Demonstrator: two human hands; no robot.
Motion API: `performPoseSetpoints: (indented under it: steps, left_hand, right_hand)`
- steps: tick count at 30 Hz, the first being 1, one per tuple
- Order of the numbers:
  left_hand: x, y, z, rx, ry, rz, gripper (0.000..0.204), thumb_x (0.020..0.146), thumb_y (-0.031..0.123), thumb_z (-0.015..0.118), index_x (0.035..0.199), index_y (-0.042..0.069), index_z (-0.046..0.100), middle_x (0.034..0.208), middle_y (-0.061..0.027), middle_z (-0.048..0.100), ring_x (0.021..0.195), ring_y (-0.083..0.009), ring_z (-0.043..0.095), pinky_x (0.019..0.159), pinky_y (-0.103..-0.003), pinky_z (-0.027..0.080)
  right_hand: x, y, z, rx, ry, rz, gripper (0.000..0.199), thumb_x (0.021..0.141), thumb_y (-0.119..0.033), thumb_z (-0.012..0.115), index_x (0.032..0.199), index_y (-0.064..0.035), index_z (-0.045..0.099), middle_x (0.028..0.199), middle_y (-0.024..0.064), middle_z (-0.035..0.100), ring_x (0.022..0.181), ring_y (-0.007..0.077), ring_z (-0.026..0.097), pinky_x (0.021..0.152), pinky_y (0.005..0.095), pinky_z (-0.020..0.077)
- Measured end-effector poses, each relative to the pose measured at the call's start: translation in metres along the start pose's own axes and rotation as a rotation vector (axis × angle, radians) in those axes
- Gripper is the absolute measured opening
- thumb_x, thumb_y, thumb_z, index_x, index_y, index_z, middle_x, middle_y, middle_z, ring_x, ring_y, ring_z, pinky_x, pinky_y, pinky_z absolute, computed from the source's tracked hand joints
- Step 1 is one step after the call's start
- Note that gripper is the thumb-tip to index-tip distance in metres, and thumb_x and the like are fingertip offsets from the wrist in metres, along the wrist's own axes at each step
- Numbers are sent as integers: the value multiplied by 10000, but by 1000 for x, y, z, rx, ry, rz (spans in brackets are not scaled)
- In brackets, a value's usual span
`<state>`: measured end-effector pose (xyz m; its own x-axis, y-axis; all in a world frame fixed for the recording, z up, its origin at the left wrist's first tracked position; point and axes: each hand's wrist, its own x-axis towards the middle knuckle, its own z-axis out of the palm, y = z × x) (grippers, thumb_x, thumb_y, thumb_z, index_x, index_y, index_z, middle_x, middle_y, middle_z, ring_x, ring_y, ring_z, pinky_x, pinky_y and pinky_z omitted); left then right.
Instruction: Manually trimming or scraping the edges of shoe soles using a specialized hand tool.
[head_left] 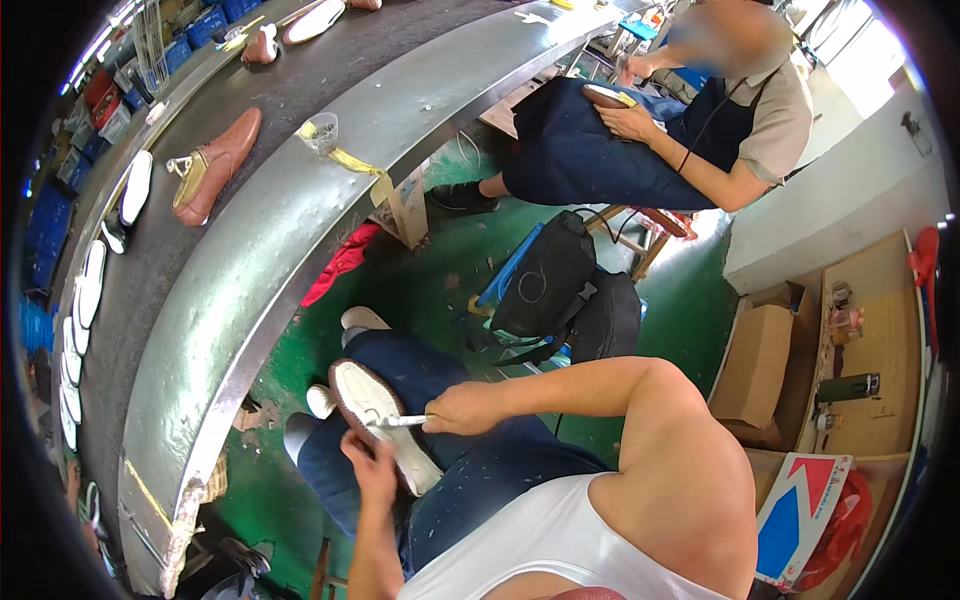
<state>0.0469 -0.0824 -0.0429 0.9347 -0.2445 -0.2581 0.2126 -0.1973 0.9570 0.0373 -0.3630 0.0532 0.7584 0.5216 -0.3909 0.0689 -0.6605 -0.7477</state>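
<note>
A shoe [352, 388] lies across my lap with its whitish underside up and a brown rim round it. My left hand [372, 468] grips the shoe's near side, thumb and fingers at its edge. In my closed right hand [464, 408] is a slim whitish tool [402, 421], whose far end meets the middle of the sole. Whether that tip is a brush or something else is too small to tell. The shoe's upper is mostly hidden beneath the sole.
A conveyor belt [330, 120] with a metal edge curves along my left, carrying a brown shoe [222, 165], pale soles and a clear plastic cup [320, 132]. Black bags [560, 285] stand ahead. A seated co-worker [640, 140] holds a shoe. Shelves with a cardboard box [757, 365] are right.
</note>
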Motion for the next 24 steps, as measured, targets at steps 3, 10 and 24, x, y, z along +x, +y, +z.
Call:
performPoseSetpoints:
  steps: [3, 10, 24]
  left_hand:
    - [34, 24, -3, -211, -71, -142, 609, 931, 222, 696, 1415, 5, 395, 1330, -132, 535, 1219, -209, 511, 1050, -351, 402]
    - [49, 52, -19, 23, -300, -91, 734, 861, 185, 746, 1465, -13, 380, 1362, -131, 548, 1287, -224, 500, 1118, -366, 369]
    - [57, 48, -12, -116, -265, -206, 724, 841, 269, 794, 1403, 5, 423, 1212, -146, 627, 1115, -204, 609, 988, -338, 476]
  right_hand:
    - [-11, 1, -6, 251, 15, 57, 464, 1060, -431, 403, 1001, -29, 627, 859, 156, 687, 833, 341, 677, 791, 448, 517]
    - [-6, 20, 17, 694, 194, 247, 417, 1063, -372, 433, 984, -11, 627, 852, 92, 691, 774, 172, 685, 693, 326, 540]
    - [63, -22, -53, 89, 29, 99, 405, 1047, -323, 465, 956, 55, 576, 883, 295, 650, 870, 496, 619, 778, 526, 480]
